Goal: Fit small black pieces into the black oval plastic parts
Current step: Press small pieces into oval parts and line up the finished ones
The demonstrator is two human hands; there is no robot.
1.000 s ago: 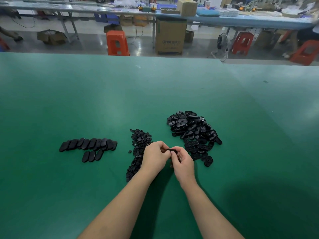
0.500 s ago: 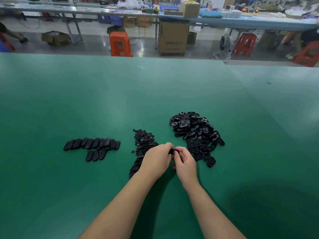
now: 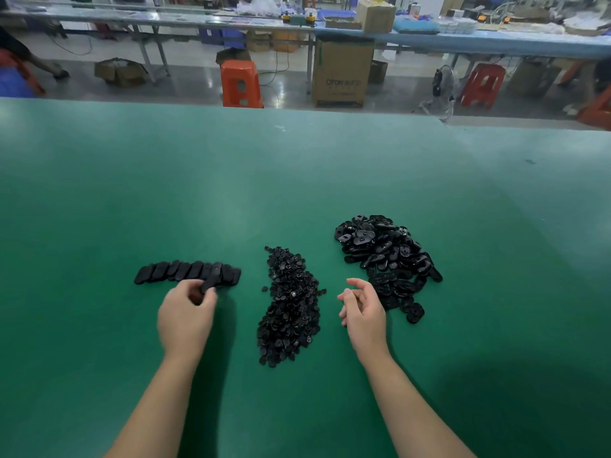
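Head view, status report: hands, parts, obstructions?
Left hand pinches an oval part at the finished row. Right hand empty, loosely curled, between small-piece pile and oval pile. Nothing obstructing.

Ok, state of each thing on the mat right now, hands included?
left hand: pinching one oval part by the row.
right hand: empty, fingers loosely curled.
row of oval parts: lined up, overlapping.
small pieces pile: loose heap.
oval parts pile: loose heap.
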